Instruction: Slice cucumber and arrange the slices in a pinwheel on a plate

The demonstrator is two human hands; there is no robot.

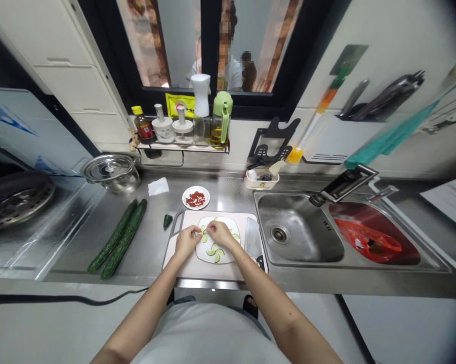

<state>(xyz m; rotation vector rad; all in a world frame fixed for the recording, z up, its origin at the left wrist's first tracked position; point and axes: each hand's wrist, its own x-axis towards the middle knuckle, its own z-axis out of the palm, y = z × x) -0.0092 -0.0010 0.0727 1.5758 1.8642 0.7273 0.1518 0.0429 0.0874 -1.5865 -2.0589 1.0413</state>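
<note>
A white plate (199, 254) lies on the pale cutting board (212, 273), with cucumber slices (214, 253) set out on it in pinwheel clusters. My left hand (187, 241) is over the plate's left side, thumb and fingers pinched together beside a slice. Over the upper middle of the plate, my right hand (220, 233) has its fingertips pressed together too, close to the left ones. Anything between either set of fingertips is too small to make out. Right of the plate a knife (253, 237) rests on the board. Behind the board sits a small white dish of red berries (195, 198).
Two whole cucumbers (123, 237) and a cut cucumber end (167, 221) lie left of the board. A lidded steel pot (114, 172) and a white tissue (158, 186) are farther back. At right is a double sink (299, 227) holding a red bag (368, 242). Seasoning bottles line a rack (182, 146).
</note>
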